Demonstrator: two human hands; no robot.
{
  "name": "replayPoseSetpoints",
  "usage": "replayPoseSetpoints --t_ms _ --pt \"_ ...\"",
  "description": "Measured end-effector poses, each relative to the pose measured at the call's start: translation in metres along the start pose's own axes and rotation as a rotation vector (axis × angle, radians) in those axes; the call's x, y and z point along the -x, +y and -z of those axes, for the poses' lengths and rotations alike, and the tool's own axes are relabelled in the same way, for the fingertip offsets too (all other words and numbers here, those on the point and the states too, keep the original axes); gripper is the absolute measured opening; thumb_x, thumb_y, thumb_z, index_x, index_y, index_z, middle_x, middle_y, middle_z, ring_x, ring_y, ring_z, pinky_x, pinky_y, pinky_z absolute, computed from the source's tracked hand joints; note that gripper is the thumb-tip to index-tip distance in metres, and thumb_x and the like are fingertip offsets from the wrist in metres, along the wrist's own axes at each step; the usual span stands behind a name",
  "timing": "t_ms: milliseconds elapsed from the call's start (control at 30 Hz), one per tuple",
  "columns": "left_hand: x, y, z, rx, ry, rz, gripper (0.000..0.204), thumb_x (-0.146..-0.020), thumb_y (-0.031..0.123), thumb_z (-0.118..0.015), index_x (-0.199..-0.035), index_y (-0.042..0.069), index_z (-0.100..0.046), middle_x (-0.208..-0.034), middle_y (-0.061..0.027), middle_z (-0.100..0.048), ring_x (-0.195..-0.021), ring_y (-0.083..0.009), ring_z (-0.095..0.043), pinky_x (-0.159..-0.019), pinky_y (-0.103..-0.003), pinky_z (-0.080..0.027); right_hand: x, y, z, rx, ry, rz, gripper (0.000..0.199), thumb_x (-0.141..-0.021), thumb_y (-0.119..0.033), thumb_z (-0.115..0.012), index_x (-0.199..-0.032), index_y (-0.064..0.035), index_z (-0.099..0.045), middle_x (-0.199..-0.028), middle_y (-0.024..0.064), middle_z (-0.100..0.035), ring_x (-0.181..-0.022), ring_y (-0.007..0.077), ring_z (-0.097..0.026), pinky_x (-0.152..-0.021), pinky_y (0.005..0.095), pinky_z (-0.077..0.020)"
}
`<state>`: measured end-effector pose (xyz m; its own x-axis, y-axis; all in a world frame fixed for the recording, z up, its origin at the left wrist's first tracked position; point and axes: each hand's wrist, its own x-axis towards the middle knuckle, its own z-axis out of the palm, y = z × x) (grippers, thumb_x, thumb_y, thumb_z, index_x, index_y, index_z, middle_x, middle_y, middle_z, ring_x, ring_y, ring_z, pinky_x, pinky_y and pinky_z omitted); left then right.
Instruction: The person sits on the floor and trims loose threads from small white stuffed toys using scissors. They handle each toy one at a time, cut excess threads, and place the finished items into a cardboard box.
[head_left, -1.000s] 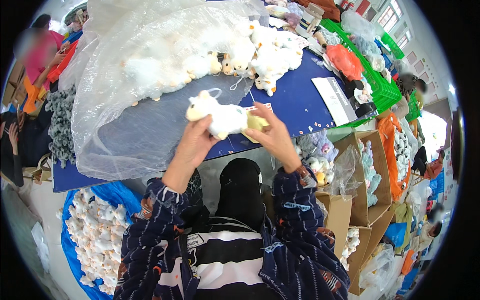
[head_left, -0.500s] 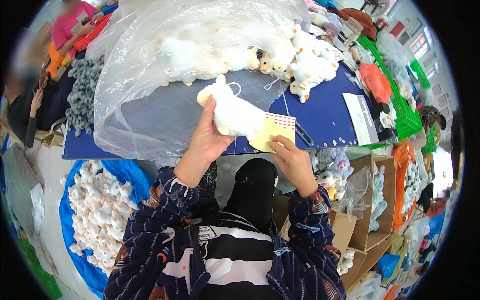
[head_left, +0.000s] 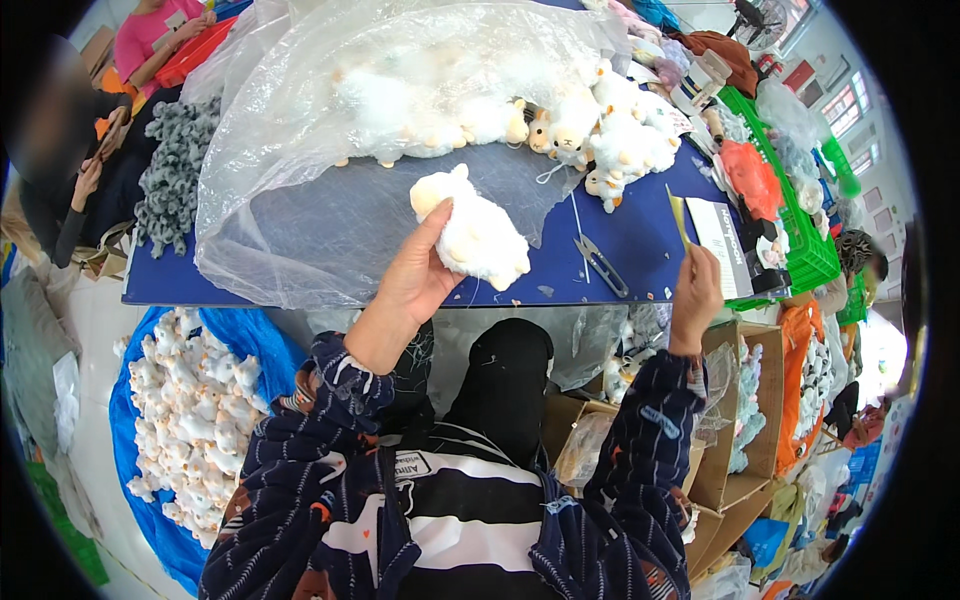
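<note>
My left hand (head_left: 412, 275) is closed around a white plush animal (head_left: 478, 235) with a cream head, held tilted above the near edge of the blue table (head_left: 640, 232). My right hand (head_left: 697, 300) pinches a yellow sheet (head_left: 679, 217), seen nearly edge-on, at the table's right side. A white printed card (head_left: 718, 240) lies just beyond that hand. Between my two hands a pair of thread snips (head_left: 602, 266) rests on the table.
Clear plastic sheeting (head_left: 270, 200) covers a row of white plush toys at the back; more toys (head_left: 625, 140) lie uncovered beside it. A blue sack (head_left: 125, 420) of small plush pieces stands at lower left. Green crates (head_left: 815, 245) and cardboard boxes (head_left: 755, 430) are to the right. People sit at left.
My right hand has moved right with the yellow sheet, away from the plush animal, and the sheet has turned edge-on. My left hand still holds the toy, shifted slightly right.
</note>
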<state>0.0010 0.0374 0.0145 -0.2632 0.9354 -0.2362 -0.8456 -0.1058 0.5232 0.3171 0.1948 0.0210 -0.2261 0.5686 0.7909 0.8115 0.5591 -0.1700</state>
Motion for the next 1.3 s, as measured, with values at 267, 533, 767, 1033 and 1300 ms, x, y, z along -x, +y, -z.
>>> replayPoseSetpoints --t_ms 267,533,767,1033,1300 --pt "-0.007 0.006 0.005 -0.119 0.047 -0.050 0.051 -0.091 0.033 -0.063 -0.128 0.002 -0.047 -0.122 -0.0098 -0.058 -0.112 -0.0211 -0.059 -0.092 -0.040 -0.050 0.000 -0.059 -0.018 -0.276 -0.532 0.034 0.037 -0.079 -0.022 -0.072 -0.106 0.0028 -0.064 -0.103 0.0208 -0.063 -0.093 0.0370 -0.062 -0.079 0.0380 -0.0502" --pt "-0.012 0.004 0.004 -0.162 0.033 0.018 0.057 -0.089 0.038 -0.064 -0.131 0.004 -0.045 -0.122 -0.0100 -0.058 -0.113 -0.0212 -0.058 -0.095 -0.040 -0.048 -0.003 -0.053 -0.010 -0.414 -0.804 -0.071 0.032 -0.071 -0.010 -0.070 -0.098 0.0043 -0.061 -0.082 0.0183 -0.063 -0.071 0.0328 -0.060 -0.065 0.0379 -0.0479" --pt "-0.014 0.007 0.003 -0.141 0.033 0.052 0.054 -0.089 0.034 -0.065 -0.131 0.006 -0.047 -0.120 -0.0091 -0.060 -0.111 -0.0208 -0.059 -0.096 -0.038 -0.048 -0.002 -0.060 0.002 -0.523 -0.840 -0.175 0.032 -0.073 -0.008 -0.071 -0.102 0.0011 -0.062 -0.076 0.0090 -0.058 -0.057 0.0139 -0.047 -0.054 0.0270 -0.0425" --pt "-0.009 0.001 -0.006 -0.166 -0.018 0.091 0.046 -0.090 0.032 -0.064 -0.126 0.005 -0.051 -0.114 -0.0073 -0.062 -0.104 -0.0181 -0.061 -0.090 -0.035 -0.050 -0.008 -0.141 0.030 -0.638 -0.583 0.481 0.037 -0.075 -0.004 -0.070 -0.110 -0.0006 -0.061 -0.096 0.0097 -0.061 -0.071 0.0257 -0.063 -0.058 0.0338 -0.0519" --pt "-0.005 0.001 -0.010 -0.172 -0.023 0.131 0.044 -0.090 0.032 -0.063 -0.124 0.006 -0.052 -0.110 -0.0060 -0.063 -0.100 -0.0169 -0.062 -0.087 -0.034 -0.051 -0.011 -0.144 0.028 -0.522 -0.590 0.582 0.041 -0.076 -0.004 -0.069 -0.115 -0.0016 -0.058 -0.103 0.0086 -0.058 -0.071 0.0249 -0.063 -0.056 0.0332 -0.0512"
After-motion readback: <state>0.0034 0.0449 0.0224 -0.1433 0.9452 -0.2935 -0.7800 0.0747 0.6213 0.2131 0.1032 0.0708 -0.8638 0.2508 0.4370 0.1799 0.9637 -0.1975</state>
